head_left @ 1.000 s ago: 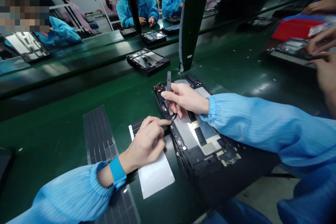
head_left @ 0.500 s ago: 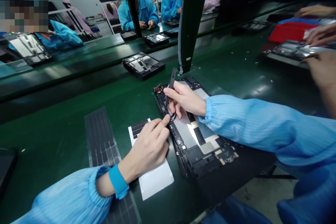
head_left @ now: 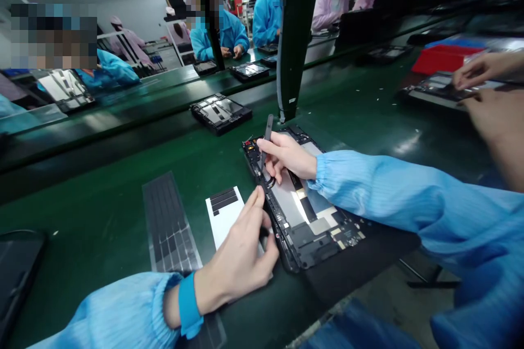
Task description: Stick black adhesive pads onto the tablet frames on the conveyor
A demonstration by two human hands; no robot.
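An opened tablet [head_left: 286, 204] lies face down at the front of the bench, its metal plates, dark flat cable and circuit board exposed. My right hand [head_left: 287, 154] is closed around black tweezers [head_left: 268, 128], held steeply over the tablet's left side with the tips down near its edge. A short black cable loop shows beneath those fingers. Beside the tablet's left edge is my left hand [head_left: 239, 248], its index fingertip at the edge and its thumb apart from the fingers. Partly under it lies a white sheet [head_left: 223, 223] with black adhesive strips [head_left: 224, 200].
A clear sheet of dark strips [head_left: 167, 218] lies left of the white sheet. Another opened tablet [head_left: 221, 113] sits beyond, near a green post [head_left: 297, 43]. At right, a co-worker's hands [head_left: 478, 82] work on a device near a red bin [head_left: 446, 59]. A dark device [head_left: 18, 267] is far left.
My left hand has shifted slightly down and right, its thumb now showing apart from the fingers, uncovering more of the strips. My right hand keeps the tweezers at nearly the same spot.
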